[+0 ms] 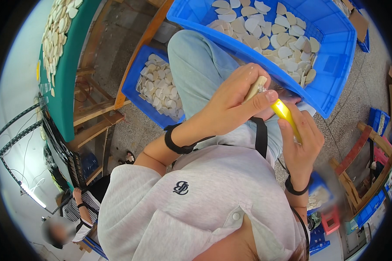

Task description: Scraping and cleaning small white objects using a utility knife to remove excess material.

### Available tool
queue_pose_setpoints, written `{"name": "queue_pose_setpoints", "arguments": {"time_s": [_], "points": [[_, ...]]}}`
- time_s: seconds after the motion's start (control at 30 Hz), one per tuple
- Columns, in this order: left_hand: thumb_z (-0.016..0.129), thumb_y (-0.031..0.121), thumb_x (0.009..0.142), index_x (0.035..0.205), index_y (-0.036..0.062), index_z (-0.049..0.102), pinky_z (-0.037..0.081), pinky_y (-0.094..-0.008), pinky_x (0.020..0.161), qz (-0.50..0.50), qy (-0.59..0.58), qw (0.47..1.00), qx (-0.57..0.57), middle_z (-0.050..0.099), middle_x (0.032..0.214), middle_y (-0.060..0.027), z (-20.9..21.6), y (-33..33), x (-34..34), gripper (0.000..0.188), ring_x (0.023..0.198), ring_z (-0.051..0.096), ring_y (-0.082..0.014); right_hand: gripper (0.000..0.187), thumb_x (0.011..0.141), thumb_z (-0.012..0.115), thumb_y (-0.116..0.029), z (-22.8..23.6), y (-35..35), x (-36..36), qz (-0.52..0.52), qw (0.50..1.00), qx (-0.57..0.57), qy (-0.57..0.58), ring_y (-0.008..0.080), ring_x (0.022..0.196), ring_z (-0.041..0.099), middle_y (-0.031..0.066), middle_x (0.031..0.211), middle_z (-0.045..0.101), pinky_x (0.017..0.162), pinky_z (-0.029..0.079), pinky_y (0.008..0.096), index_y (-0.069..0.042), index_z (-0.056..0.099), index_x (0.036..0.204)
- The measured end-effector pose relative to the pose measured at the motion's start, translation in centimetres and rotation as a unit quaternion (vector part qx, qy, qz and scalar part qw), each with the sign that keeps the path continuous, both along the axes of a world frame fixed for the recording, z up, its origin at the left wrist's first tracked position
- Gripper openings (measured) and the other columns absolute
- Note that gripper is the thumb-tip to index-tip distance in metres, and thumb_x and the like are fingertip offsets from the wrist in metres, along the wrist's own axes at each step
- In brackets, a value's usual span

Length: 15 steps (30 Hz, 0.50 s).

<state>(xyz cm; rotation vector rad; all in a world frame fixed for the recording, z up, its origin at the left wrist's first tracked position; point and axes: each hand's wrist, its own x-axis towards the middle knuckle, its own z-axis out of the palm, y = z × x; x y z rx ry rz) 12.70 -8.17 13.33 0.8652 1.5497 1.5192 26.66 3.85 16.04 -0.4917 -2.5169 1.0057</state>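
Note:
My left hand (235, 102) is closed around a cream, flat, thick piece (255, 88), its thumb lying along the near side. White crumbs or shavings cling to the piece beside the thumb tip. In my right hand (307, 137) is a yellow-handled tool (285, 115), slim and slightly curved, gripped between thumb and fingers. Its upper end meets the left thumb at the piece; any blade is hidden. Both hands are above my lap, close to the near wall of a large blue bin (335, 65) holding many cream and white half-round pieces (287, 41).
A smaller blue bin (130, 82) of similar pieces stands on the floor, left of my leg. More pieces (59, 37) are heaped on a green-topped table (63, 108). A wooden frame (353, 174) stands at right. Another person (85, 209) is at lower left.

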Motion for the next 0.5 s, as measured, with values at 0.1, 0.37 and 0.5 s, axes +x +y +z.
{"name": "queue_pose_setpoints", "arguments": {"time_s": [0.1,0.37,0.5], "points": [[0.053,0.034,0.088,0.081,0.0052,0.044,0.033,-0.0316,0.067,0.041,0.02,0.999,0.018,0.043,0.076,-0.0068,-0.2,0.2,0.2,0.031,0.071,0.04,-0.0206,0.028,0.074,0.071,-0.015,0.0,0.0,0.0,0.003,1.0,-0.001,-0.001,0.0205,0.053,0.053,0.0072,0.071,0.058,0.047,0.04,0.0281,-0.005,0.065,0.099],[0.052,0.033,0.089,0.079,0.0045,0.048,0.033,-0.0312,0.062,0.07,0.159,0.984,0.035,0.042,0.072,-0.0041,-1.0,0.3,-0.2,0.031,0.066,0.039,-0.019,0.029,0.075,0.07,-0.015,-0.1,-0.3,-0.2,0.002,0.998,0.06,-0.034,0.0209,0.054,0.052,0.0067,0.071,0.057,0.048,0.04,0.0281,-0.005,0.064,0.102],[0.043,0.026,0.091,0.085,0.0051,0.048,0.035,-0.0271,0.068,0.03,-0.093,0.995,-0.017,0.044,0.081,-0.0033,0.3,0.1,-0.2,0.023,0.074,0.041,-0.0162,0.026,0.079,0.067,-0.013,-0.4,-0.2,-0.1,-0.052,0.997,0.043,0.037,0.0182,0.056,0.053,0.0067,0.072,0.058,0.05,0.04,0.026,-0.003,0.063,0.103]]}}
